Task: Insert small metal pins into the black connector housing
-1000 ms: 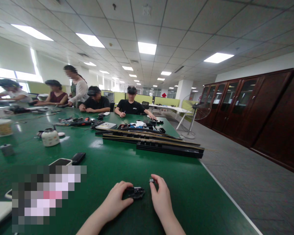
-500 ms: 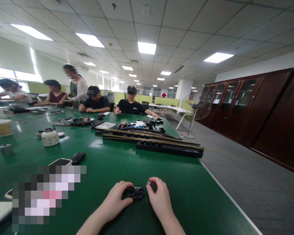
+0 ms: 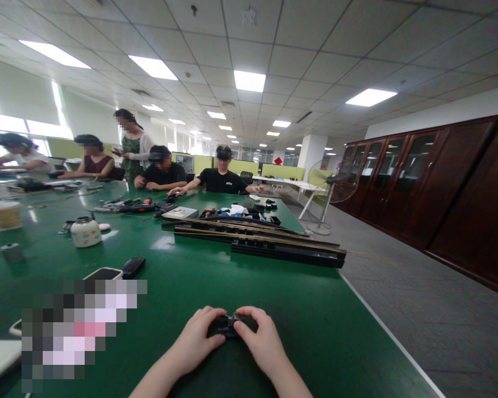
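Black plastic part (image 3: 225,327) sits low down between the two hands, just above or on the green worktop (image 3: 315,315); I can't tell if it touches. The left hand (image 3: 194,338) pinches its left end, with the thumb on the near side and the pointing finger on the far side. The right hand (image 3: 264,344) is at the other end, its thumb and pointing finger bent close around it. A tiny grey piece (image 3: 233,318) peeks out by the tips of those right fingers. I can't tell if they squeeze it or only touch it, because they hide most of it.

Past the fingers, well apart from them, lie long black rails (image 3: 288,256) with thin gold rods (image 3: 257,237) on top. A flat silver box (image 3: 182,212) is farther off from the fingers, behind the left end of the rails.

Far to the left of the left fingers is a phone (image 3: 103,273), with a black case (image 3: 133,268) just beside it. Farther past those are a round white jar (image 3: 86,232) and a small grey can (image 3: 12,252). Straight ahead of the fingers, across the worktop, a person in a black shirt (image 3: 222,181) sits with both arms spread wide.
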Tool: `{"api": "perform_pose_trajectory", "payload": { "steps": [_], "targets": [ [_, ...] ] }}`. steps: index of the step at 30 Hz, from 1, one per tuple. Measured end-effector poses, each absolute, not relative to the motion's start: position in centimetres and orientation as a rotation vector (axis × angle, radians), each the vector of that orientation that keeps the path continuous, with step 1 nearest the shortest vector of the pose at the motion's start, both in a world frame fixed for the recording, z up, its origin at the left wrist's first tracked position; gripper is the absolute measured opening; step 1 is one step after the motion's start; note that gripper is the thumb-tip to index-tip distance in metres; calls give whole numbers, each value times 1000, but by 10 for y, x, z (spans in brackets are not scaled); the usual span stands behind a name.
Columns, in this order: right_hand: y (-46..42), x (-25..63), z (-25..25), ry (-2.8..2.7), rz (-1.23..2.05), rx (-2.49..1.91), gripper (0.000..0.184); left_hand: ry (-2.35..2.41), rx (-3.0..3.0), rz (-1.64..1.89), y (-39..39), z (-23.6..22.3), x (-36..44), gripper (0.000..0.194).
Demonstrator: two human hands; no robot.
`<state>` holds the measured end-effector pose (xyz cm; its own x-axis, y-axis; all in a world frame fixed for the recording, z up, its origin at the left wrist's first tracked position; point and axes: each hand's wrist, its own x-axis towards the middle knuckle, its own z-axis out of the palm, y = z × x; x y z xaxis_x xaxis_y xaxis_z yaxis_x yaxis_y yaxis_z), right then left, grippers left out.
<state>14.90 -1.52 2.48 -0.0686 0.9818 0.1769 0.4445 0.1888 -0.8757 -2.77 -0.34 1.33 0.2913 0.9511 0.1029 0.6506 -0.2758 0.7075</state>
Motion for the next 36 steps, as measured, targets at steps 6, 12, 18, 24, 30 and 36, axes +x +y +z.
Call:
{"api": "perform_pose_trajectory", "payload": {
  "steps": [6,12,18,24,30,36],
  "targets": [
    [-17,149,24,-1919,626,-1423,15,1451,2043,708,-2,7,-28,40],
    [-17,150,20,-1932,620,-1447,16,1471,2062,705,-2,5,-26,39],
    [-15,150,16,-1924,626,-1476,17,1465,2089,700,-3,8,-24,36],
    [-17,152,19,-1886,700,-1470,27,1451,2064,720,-3,4,-26,34],
    [-14,154,22,-1728,925,-1308,31,1253,1737,877,2,-3,-27,40],
    [-9,153,20,-1590,1043,-1209,34,911,1387,1048,7,-4,-23,50]
  ]
}}
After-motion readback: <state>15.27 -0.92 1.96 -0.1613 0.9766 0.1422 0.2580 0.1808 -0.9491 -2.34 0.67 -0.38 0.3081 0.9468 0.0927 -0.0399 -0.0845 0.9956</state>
